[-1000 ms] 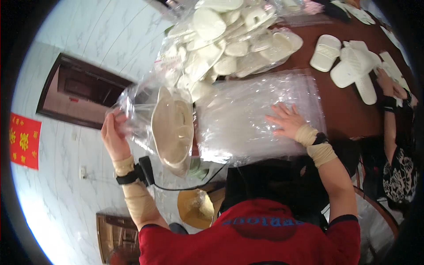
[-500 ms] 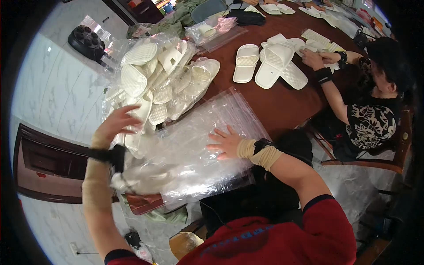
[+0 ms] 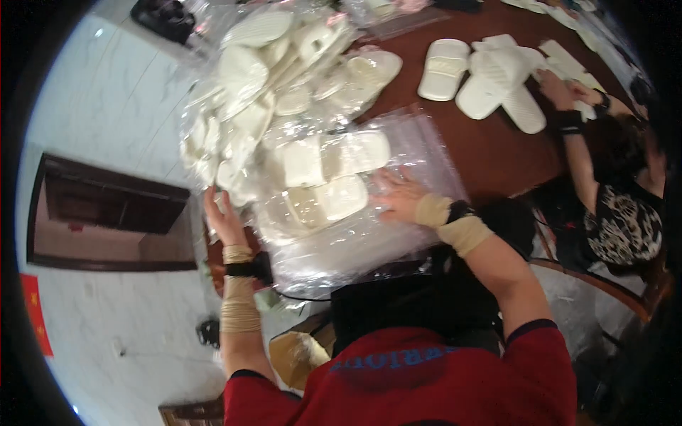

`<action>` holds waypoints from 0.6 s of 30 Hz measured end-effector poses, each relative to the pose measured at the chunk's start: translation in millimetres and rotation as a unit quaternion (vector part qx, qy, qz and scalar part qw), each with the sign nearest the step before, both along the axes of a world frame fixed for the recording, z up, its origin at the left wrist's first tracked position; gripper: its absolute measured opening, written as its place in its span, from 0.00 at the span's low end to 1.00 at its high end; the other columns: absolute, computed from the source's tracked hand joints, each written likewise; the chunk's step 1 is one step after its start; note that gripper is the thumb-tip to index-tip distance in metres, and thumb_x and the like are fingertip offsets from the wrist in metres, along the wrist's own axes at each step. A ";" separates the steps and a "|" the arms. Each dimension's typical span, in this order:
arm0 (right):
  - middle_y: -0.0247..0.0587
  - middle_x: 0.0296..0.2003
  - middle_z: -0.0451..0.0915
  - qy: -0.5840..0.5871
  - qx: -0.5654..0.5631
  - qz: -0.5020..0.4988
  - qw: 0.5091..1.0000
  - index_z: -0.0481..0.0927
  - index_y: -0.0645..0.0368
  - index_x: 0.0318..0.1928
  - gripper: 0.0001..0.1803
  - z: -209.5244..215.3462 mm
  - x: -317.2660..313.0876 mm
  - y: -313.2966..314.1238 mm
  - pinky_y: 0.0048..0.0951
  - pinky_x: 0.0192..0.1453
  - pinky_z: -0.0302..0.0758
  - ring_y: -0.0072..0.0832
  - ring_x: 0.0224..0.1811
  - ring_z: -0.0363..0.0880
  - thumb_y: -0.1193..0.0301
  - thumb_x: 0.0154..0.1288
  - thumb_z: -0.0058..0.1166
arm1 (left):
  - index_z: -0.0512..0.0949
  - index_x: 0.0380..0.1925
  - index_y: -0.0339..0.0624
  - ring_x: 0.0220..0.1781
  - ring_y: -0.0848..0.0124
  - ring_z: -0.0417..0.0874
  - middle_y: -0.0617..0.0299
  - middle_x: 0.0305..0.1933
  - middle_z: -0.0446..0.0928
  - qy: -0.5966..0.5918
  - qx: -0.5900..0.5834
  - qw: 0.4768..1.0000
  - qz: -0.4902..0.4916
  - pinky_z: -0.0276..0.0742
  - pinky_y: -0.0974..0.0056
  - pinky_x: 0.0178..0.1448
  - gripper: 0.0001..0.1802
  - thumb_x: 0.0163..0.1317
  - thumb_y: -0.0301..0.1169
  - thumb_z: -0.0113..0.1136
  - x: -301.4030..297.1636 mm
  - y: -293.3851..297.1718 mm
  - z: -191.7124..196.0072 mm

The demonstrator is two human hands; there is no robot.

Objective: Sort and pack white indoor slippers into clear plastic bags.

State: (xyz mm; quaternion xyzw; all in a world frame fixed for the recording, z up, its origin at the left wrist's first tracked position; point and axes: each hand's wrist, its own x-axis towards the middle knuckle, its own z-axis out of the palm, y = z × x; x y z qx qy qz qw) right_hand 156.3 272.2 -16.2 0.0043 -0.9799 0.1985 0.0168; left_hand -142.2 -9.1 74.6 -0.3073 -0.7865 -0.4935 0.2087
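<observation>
A pair of white slippers lies side by side in front of me, an upper slipper (image 3: pixel 369 150) and a lower slipper (image 3: pixel 344 197). They rest on a stack of clear plastic bags (image 3: pixel 348 255); shiny film surrounds them, and I cannot tell whether they are inside a bag. My right hand (image 3: pixel 399 199) lies flat with fingers spread on the stack, close to the slippers' right ends. Left of the stack, my left hand (image 3: pixel 226 219) is raised with its fingers apart, by the lower edge of a heap of bagged white slippers (image 3: pixel 245 71). Nothing shows in either hand.
More loose white slippers (image 3: pixel 497 78) lie on the brown table (image 3: pixel 419 135) at the far right. Beside them a co-worker's hands (image 3: pixel 558 91) handle white pieces. An opened cardboard box (image 3: pixel 302 358) stands below the table's near edge.
The pair of slippers now lies on the bags, where a blurred bundle was at the left. My left hand has come down nearer me. The view has shifted; my right hand remains on the stack.
</observation>
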 end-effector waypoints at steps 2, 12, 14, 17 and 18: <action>0.47 0.71 0.53 -0.050 -0.006 -0.002 0.999 0.70 0.41 0.63 0.30 -2.5 -0.3 3.3 0.63 0.73 0.36 0.48 0.75 0.41 0.47 0.62 0.51 | 0.70 0.55 0.31 0.60 0.58 0.72 0.47 0.60 0.71 0.019 0.036 0.994 0.099 0.63 0.58 0.66 0.19 0.68 0.30 0.53 14.3 -8.8 -16.4; 0.43 0.73 0.50 -0.079 0.013 0.016 0.997 0.68 0.39 0.65 0.31 6.2 -6.7 -9.9 0.62 0.74 0.34 0.45 0.76 0.40 0.47 0.62 0.50 | 0.78 0.36 0.37 0.21 0.83 0.67 0.70 0.25 0.73 -0.315 0.104 0.943 0.016 0.63 0.77 0.26 0.16 0.68 0.40 0.54 17.5 -27.6 -34.8; 0.43 0.72 0.51 -0.068 0.012 0.015 0.997 0.69 0.42 0.63 0.31 -2.2 -8.7 -4.5 0.62 0.73 0.35 0.46 0.75 0.42 0.47 0.62 0.51 | 0.79 0.35 0.38 0.21 0.82 0.67 0.71 0.22 0.71 -0.329 0.098 0.939 0.017 0.63 0.76 0.27 0.15 0.69 0.40 0.53 18.4 -19.9 -12.8; 0.44 0.71 0.53 -0.007 0.022 0.012 1.000 0.70 0.43 0.62 0.31 -13.5 0.4 4.7 0.62 0.73 0.37 0.46 0.75 0.43 0.47 0.61 0.51 | 0.77 0.44 0.38 0.38 0.74 0.81 0.62 0.37 0.80 -0.551 0.203 0.804 -0.090 0.77 0.69 0.42 0.14 0.70 0.37 0.51 51.4 4.9 36.5; 0.44 0.71 0.53 -0.007 0.021 0.016 1.000 0.70 0.43 0.62 0.31 -12.4 -1.0 3.8 0.62 0.73 0.37 0.46 0.75 0.43 0.47 0.61 0.51 | 0.77 0.44 0.38 0.38 0.74 0.81 0.62 0.37 0.80 -0.550 0.205 0.805 -0.086 0.77 0.69 0.42 0.14 0.70 0.37 0.51 57.0 0.3 34.2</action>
